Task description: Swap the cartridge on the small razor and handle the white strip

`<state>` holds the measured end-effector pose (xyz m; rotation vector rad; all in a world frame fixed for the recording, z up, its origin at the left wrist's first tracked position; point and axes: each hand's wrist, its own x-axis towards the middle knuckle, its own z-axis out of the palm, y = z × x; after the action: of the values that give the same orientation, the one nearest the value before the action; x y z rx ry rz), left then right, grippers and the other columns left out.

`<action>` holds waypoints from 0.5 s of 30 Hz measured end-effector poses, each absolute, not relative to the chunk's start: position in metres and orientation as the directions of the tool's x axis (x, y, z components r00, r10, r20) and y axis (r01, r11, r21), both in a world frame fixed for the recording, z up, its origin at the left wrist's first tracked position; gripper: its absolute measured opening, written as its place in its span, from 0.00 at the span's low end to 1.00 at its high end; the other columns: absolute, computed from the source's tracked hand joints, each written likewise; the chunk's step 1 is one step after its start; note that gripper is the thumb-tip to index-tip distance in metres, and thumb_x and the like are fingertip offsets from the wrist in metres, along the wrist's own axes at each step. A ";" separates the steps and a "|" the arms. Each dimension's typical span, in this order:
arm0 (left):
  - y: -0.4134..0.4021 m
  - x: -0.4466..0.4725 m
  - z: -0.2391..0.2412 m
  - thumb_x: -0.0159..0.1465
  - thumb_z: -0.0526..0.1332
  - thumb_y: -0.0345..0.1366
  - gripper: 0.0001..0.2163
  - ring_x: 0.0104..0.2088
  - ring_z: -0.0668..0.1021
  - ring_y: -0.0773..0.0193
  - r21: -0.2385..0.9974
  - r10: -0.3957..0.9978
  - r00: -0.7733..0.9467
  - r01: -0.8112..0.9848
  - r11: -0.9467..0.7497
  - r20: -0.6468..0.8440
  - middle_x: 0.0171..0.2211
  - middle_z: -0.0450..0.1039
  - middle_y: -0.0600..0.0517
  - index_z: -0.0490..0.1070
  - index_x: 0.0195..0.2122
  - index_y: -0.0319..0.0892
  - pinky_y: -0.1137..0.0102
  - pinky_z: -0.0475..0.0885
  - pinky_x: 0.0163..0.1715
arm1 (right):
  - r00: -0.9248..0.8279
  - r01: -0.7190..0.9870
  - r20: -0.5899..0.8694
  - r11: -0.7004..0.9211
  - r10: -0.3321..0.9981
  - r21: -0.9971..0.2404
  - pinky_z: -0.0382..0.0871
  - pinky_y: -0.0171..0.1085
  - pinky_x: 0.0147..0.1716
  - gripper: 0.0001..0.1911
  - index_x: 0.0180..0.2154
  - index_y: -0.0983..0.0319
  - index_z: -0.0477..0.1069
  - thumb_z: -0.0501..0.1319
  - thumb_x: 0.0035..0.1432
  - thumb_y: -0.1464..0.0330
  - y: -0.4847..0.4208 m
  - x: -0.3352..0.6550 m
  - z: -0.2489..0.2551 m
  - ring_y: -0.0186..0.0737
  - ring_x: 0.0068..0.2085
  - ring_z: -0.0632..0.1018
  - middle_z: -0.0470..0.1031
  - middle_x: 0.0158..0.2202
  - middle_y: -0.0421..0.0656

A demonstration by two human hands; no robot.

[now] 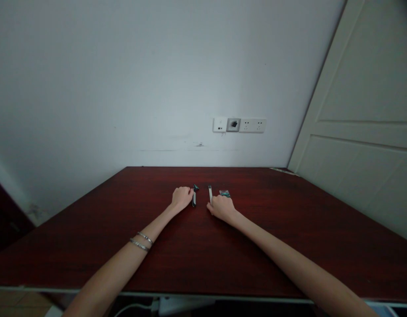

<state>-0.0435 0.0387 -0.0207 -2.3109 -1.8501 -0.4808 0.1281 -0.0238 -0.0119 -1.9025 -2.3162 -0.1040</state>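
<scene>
So through the head camera I've got a razor-looking thing [194, 198] a little left of the desk's midline, around halfway back, its dark head at the far end and its paler handle pointing toward me. My left hand [183, 197] is right up against it, thumb side touching the handle. Those fingers are curled in, but the back of the hand blocks my view, so I can't tell if they're really gripping it or just resting there.

Just to the right, with a strip of bare desk between, there's a slim pale handle [210, 193] with a dark tip at the far end. Its near end disappears at my right hand [223, 208], palm down with the fingers mostly bent under. Same deal: can't tell how tight or wide they are. Right behind that hand sits a small clear case [225, 193] with something teal in it, too tiny to make out, partly covered by the knuckles.

Further out: two silvery bracelets [140, 242] on my left forearm, and a dark red wooden desk [177, 259] under everything. It backs onto a pale wall [177, 79] with a row of sockets [253, 125], and there's a white panelled door [362, 132] on the right. Below the front edge I spot a white cable [132, 306].
</scene>
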 end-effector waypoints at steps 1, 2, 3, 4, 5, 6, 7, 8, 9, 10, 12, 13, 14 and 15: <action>0.040 -0.045 -0.021 0.65 0.44 0.41 0.21 0.36 0.77 0.59 0.079 0.921 0.194 0.969 -0.234 0.339 0.34 0.76 0.45 0.75 0.30 0.41 0.68 0.65 0.40 | -0.182 0.981 0.154 0.190 0.971 -0.039 0.66 0.42 0.37 0.24 0.37 0.68 0.74 0.47 0.59 0.59 -0.023 0.128 -0.012 0.51 0.40 0.77 0.75 0.37 0.57; 0.042 -0.047 -0.021 0.65 0.44 0.40 0.20 0.37 0.76 0.59 0.065 0.916 0.198 0.970 -0.234 0.348 0.34 0.76 0.45 0.75 0.31 0.40 0.68 0.65 0.41 | -0.170 0.983 0.159 0.178 0.973 -0.041 0.66 0.42 0.37 0.25 0.36 0.68 0.74 0.46 0.59 0.57 -0.022 0.129 -0.011 0.51 0.39 0.77 0.75 0.37 0.57; 0.044 -0.050 -0.021 0.65 0.44 0.40 0.20 0.37 0.76 0.59 0.046 0.911 0.202 0.971 -0.234 0.360 0.34 0.76 0.45 0.75 0.31 0.40 0.67 0.65 0.41 | -0.153 0.986 0.169 0.163 0.974 -0.043 0.66 0.42 0.36 0.26 0.36 0.68 0.74 0.46 0.59 0.56 -0.021 0.131 -0.009 0.51 0.39 0.77 0.75 0.36 0.57; 0.046 -0.053 -0.022 0.65 0.44 0.39 0.20 0.38 0.76 0.58 0.023 0.904 0.209 0.972 -0.234 0.373 0.34 0.75 0.44 0.75 0.31 0.39 0.66 0.64 0.42 | -0.133 0.989 0.184 0.143 0.974 -0.044 0.66 0.42 0.36 0.27 0.36 0.67 0.74 0.44 0.59 0.55 -0.019 0.134 -0.007 0.50 0.39 0.77 0.75 0.37 0.56; 0.048 -0.057 -0.022 0.65 0.44 0.39 0.20 0.39 0.75 0.57 -0.001 0.898 0.214 0.973 -0.231 0.385 0.35 0.75 0.43 0.75 0.31 0.39 0.65 0.64 0.42 | -0.110 0.992 0.206 0.121 0.972 -0.042 0.66 0.42 0.36 0.27 0.36 0.66 0.74 0.43 0.60 0.55 -0.016 0.138 -0.005 0.50 0.39 0.76 0.75 0.37 0.56; 0.050 -0.062 -0.022 0.64 0.44 0.39 0.19 0.40 0.74 0.56 -0.023 0.892 0.217 0.974 -0.226 0.396 0.36 0.74 0.42 0.74 0.32 0.38 0.65 0.64 0.42 | -0.083 0.995 0.232 0.095 0.969 -0.038 0.66 0.42 0.37 0.27 0.37 0.65 0.74 0.42 0.61 0.55 -0.012 0.145 -0.002 0.49 0.39 0.76 0.75 0.37 0.55; 0.052 -0.066 -0.022 0.64 0.45 0.39 0.19 0.41 0.74 0.55 -0.041 0.888 0.219 0.974 -0.221 0.404 0.37 0.74 0.42 0.74 0.33 0.37 0.64 0.64 0.42 | -0.055 0.997 0.254 0.066 0.966 -0.035 0.66 0.42 0.37 0.27 0.37 0.64 0.73 0.41 0.61 0.55 -0.008 0.152 0.001 0.49 0.40 0.76 0.75 0.37 0.54; 0.053 -0.071 -0.023 0.64 0.45 0.39 0.18 0.42 0.73 0.54 -0.054 0.886 0.214 0.976 -0.210 0.411 0.38 0.73 0.41 0.73 0.35 0.37 0.63 0.64 0.43 | -0.024 0.999 0.277 0.035 0.961 -0.033 0.65 0.42 0.37 0.26 0.38 0.64 0.73 0.41 0.62 0.56 -0.004 0.162 0.004 0.48 0.39 0.76 0.75 0.37 0.53; 0.055 -0.076 -0.023 0.64 0.45 0.39 0.17 0.43 0.72 0.53 -0.067 0.886 0.209 0.978 -0.199 0.414 0.40 0.72 0.40 0.72 0.37 0.36 0.62 0.63 0.43 | 0.005 0.999 0.298 0.006 0.955 -0.034 0.65 0.41 0.37 0.26 0.39 0.63 0.72 0.40 0.62 0.57 0.001 0.173 0.006 0.48 0.39 0.76 0.75 0.37 0.52; 0.057 -0.080 -0.024 0.64 0.46 0.38 0.17 0.45 0.71 0.52 -0.079 0.888 0.203 0.979 -0.187 0.413 0.42 0.70 0.39 0.71 0.39 0.36 0.61 0.63 0.44 | 0.036 0.999 0.309 -0.025 0.950 -0.039 0.65 0.41 0.37 0.25 0.40 0.63 0.71 0.40 0.62 0.58 0.006 0.186 0.006 0.47 0.39 0.76 0.75 0.38 0.52; 0.060 -0.087 -0.027 0.63 0.46 0.38 0.16 0.47 0.69 0.51 -0.101 0.898 0.195 0.981 -0.168 0.396 0.44 0.68 0.38 0.69 0.43 0.35 0.59 0.61 0.46 | 0.081 0.996 0.347 -0.068 0.934 -0.050 0.65 0.40 0.38 0.23 0.41 0.63 0.70 0.40 0.63 0.60 0.015 0.213 0.003 0.45 0.41 0.75 0.73 0.40 0.51; 0.062 -0.090 -0.030 0.63 0.46 0.39 0.17 0.48 0.68 0.50 -0.109 0.905 0.191 0.981 -0.161 0.379 0.46 0.68 0.38 0.68 0.44 0.35 0.57 0.60 0.48 | 0.100 0.995 0.366 -0.087 0.925 -0.053 0.65 0.39 0.38 0.22 0.42 0.63 0.69 0.41 0.63 0.61 0.020 0.228 -0.001 0.45 0.43 0.74 0.72 0.42 0.52; 0.064 -0.093 -0.032 0.64 0.46 0.39 0.17 0.50 0.67 0.49 -0.113 0.915 0.189 0.981 -0.159 0.356 0.47 0.67 0.37 0.67 0.46 0.35 0.55 0.58 0.49 | 0.114 0.993 0.375 -0.101 0.920 -0.055 0.65 0.39 0.38 0.20 0.43 0.63 0.68 0.41 0.63 0.62 0.024 0.242 -0.006 0.45 0.44 0.73 0.71 0.43 0.52; 0.066 -0.095 -0.034 0.64 0.45 0.40 0.18 0.51 0.66 0.48 -0.109 0.926 0.186 0.981 -0.159 0.328 0.49 0.65 0.37 0.66 0.47 0.35 0.53 0.57 0.50 | 0.133 0.991 0.373 -0.119 0.918 -0.060 0.65 0.39 0.38 0.19 0.44 0.64 0.68 0.42 0.63 0.64 0.027 0.255 -0.013 0.45 0.45 0.72 0.71 0.44 0.53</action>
<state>-0.0954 0.0663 -0.0340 -2.1715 -1.8138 -0.2655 0.2553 0.0273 -0.0127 -2.1220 -1.8600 -0.3529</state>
